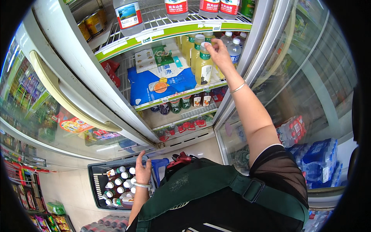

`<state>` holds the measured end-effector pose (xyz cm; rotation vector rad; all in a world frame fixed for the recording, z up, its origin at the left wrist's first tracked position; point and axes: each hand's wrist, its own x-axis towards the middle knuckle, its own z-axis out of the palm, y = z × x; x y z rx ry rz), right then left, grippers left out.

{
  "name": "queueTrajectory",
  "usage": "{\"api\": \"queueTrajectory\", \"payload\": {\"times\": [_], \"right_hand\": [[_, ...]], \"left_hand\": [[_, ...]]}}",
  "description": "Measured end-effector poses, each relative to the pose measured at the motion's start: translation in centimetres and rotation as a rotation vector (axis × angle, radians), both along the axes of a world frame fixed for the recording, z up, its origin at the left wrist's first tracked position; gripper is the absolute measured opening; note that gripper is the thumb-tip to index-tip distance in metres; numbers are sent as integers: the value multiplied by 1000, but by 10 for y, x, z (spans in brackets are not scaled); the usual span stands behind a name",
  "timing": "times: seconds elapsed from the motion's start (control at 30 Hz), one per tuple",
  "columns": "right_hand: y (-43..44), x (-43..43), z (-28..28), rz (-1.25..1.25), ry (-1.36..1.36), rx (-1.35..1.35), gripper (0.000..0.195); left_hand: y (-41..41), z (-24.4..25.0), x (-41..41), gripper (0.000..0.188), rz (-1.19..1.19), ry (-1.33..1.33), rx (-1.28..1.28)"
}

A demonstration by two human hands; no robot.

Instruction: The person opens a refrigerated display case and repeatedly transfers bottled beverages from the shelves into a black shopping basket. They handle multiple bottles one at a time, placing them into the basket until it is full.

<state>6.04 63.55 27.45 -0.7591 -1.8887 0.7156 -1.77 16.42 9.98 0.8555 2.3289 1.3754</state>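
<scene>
Inside the open drinks fridge, my right hand [219, 54] is at the white cap of the front bottle of pale yellow drink [203, 68]. The thumb overlaps the cap; whether the fingers grip it cannot be told. This bottle stands upright near the shelf's front edge, with more yellow bottles [189, 49] behind it. To their right are clear bottles with white caps [234, 49]. My left hand [143, 171] holds nothing, its fingers apart, over the right side of a dark plastic crate [97, 200]. Several white-capped bottles [118, 181] lie or stand in the crate.
A flattened blue carton [162, 84] covers the shelf left of the yellow bottles. Large water bottles [129, 17] stand on the wire shelf above. The open glass door [278, 87] is at right, a closed door with a cream handle [55, 84] at left. Blue-wrapped bottle packs [318, 159] show through the glass.
</scene>
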Motion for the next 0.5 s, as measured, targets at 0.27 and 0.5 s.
{"api": "queueTrajectory", "payload": {"times": [0.27, 0.5], "right_hand": [[15, -10, -10, 34, -143, -5, 63], [9, -13, -9, 76, -161, -9, 63]], "left_hand": [[-3, -12, 1, 40, 10, -153, 2], [-9, -17, 3, 31, 44, -104, -33]]}}
